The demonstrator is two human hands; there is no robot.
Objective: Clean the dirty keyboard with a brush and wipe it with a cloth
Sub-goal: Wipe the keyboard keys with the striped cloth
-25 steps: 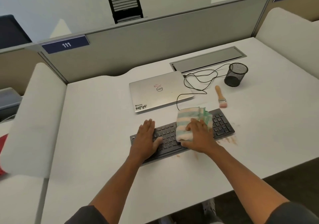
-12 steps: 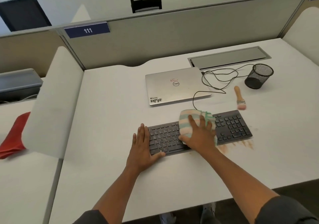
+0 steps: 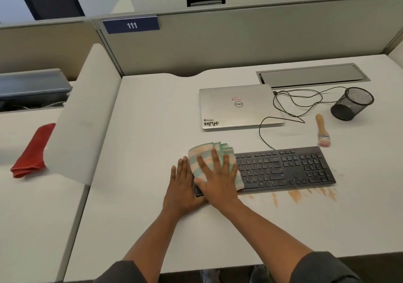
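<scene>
While the right hand (image 3: pixel 216 180) is pressing flat, fingers spread, on a folded striped cloth (image 3: pixel 209 158), the cloth is lying over the left end of the black keyboard (image 3: pixel 283 169). Left hand (image 3: pixel 181 186) is lying open and flat just beside it, at the keyboard's left edge, palm down, gripping nothing. Keyboard is sitting on the white desk (image 3: pixel 152 130), its cable (image 3: pixel 283 108) looping back toward a closed silver laptop (image 3: pixel 237 108). Orange-brown smears (image 3: pixel 294 195) are showing on the desk along the keyboard's near edge. Brush (image 3: pixel 321 131) with a wooden handle is lying loose beyond the keyboard's right end, near a black mesh cup (image 3: pixel 352 103). Red cloth (image 3: pixel 32 151) is lying on the next desk to the left, past the divider.
</scene>
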